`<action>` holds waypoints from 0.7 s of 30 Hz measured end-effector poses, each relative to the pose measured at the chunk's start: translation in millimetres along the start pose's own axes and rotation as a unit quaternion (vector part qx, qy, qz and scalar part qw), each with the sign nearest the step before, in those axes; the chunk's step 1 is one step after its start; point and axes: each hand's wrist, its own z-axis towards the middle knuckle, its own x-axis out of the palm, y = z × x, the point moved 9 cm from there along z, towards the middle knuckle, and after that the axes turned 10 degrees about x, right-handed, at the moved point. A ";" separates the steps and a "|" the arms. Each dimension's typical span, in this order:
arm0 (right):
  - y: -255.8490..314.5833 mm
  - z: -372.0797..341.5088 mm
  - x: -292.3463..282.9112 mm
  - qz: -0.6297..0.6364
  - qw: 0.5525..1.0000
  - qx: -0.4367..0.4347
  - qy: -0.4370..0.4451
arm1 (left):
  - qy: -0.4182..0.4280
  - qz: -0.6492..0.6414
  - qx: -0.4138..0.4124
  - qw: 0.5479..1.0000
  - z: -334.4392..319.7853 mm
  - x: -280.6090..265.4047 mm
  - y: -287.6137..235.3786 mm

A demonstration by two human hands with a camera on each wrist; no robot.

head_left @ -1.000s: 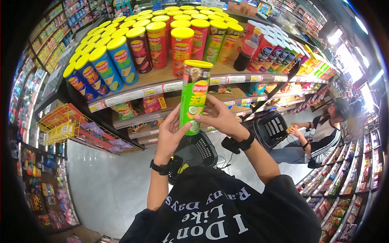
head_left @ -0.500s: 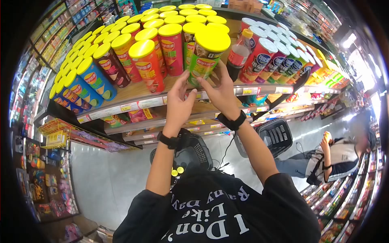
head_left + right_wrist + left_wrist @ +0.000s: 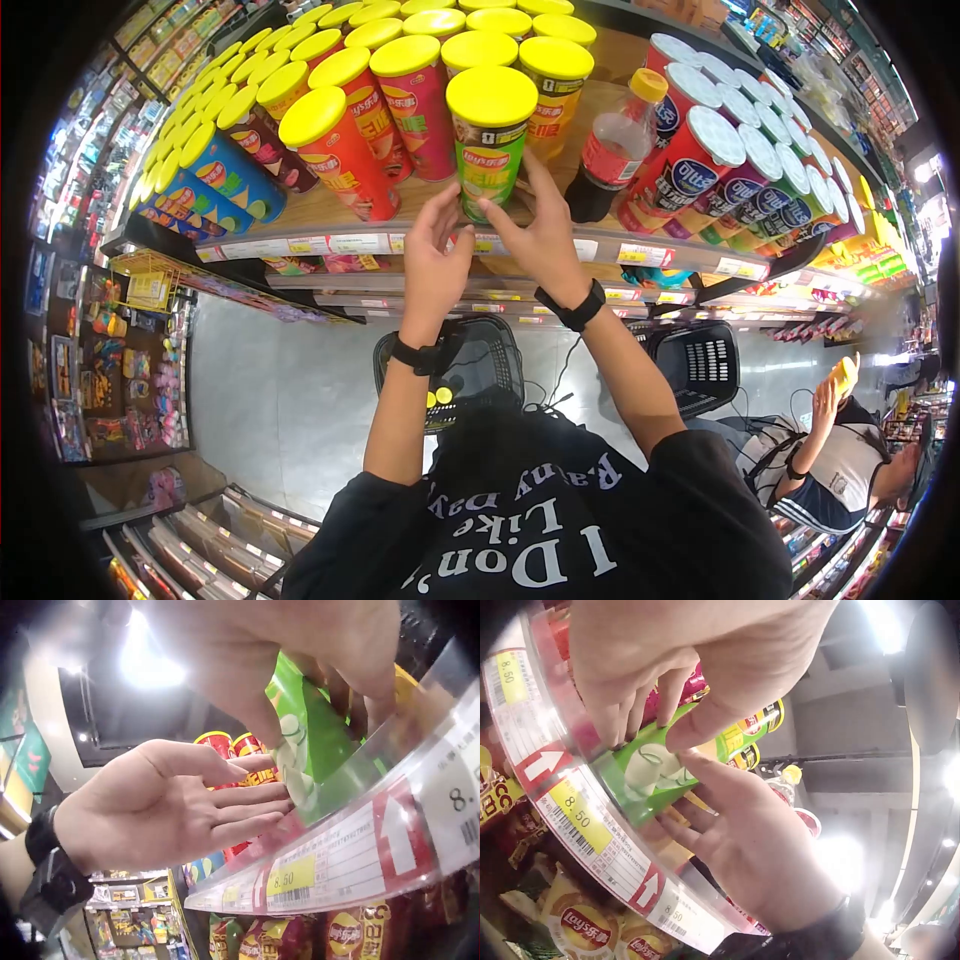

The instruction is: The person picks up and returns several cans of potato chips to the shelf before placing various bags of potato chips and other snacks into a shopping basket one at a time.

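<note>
Head view: 2 bare hands at a green can (image 3: 487,150), with a cola bottle (image 3: 607,150) serving as landmark. The can is upright, its yellow lid (image 3: 492,95) uppermost, left of the bottle and apart from it, at the front of the shelf (image 3: 597,95). The left hand (image 3: 437,255) lies farther left of the bottle, beyond the can; its fingers are extended with the tips at the can's wall, and the right wrist view shows them straight. The right hand (image 3: 545,240) lies nearer the bottle, on its left side; it pinches the can's lower part, thumb in front and fingers bent along the side. Whether the base bears fully on the shelf cannot be told. Neighbours: a red can (image 3: 345,165) well left of the bottle, a black-and-yellow can (image 3: 555,110) behind and to its left, and white-lidded cans (image 3: 690,170) to its right.

Step in hand, as judged: seating the green can in the front row, left of the bottle. The next move would call for a level base, then release of the right thumb and fingers and withdrawal of both hands without brushing the bottle.
</note>
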 end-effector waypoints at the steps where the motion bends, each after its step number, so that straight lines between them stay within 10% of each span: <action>1: 1.9 0.0 1.8 -0.006 1.000 0.002 0.004 | 0.004 0.012 0.019 1.000 -0.4 0.1 -0.6; 10: 21.1 -32.1 7.2 -0.212 0.974 -0.052 -0.063 | -0.039 0.065 0.027 0.997 -65.9 -63.3 2.9; 12: 8.4 -59.3 7.6 -0.022 0.998 0.022 -0.048 | -0.076 0.094 0.015 0.993 -109.1 -106.6 14.7; 18: -54.9 -174.9 82.7 -0.119 0.973 0.142 0.141 | -0.307 0.167 -0.297 0.889 -387.4 -298.2 185.8; 21: -123.7 -226.9 148.9 -0.125 0.933 0.220 0.255 | -0.399 0.141 -0.442 0.791 -514.0 -327.2 191.8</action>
